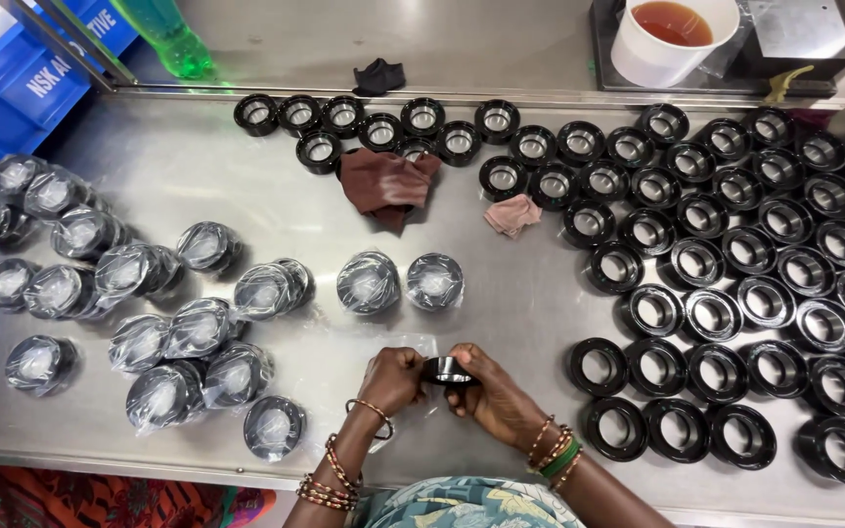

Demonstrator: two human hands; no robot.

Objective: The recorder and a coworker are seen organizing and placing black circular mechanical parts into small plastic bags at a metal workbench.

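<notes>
My left hand and my right hand meet low in the middle of the steel table. Between them they grip one black metal ring, with a clear plastic bag under and around it. Two wrapped rings lie just beyond my hands. Bangles circle both wrists.
Several wrapped rings fill the left of the table. Several bare black rings cover the right and the back. A brown cloth and a pink cloth lie mid-back. A blue crate, a green bottle and a white cup stand behind.
</notes>
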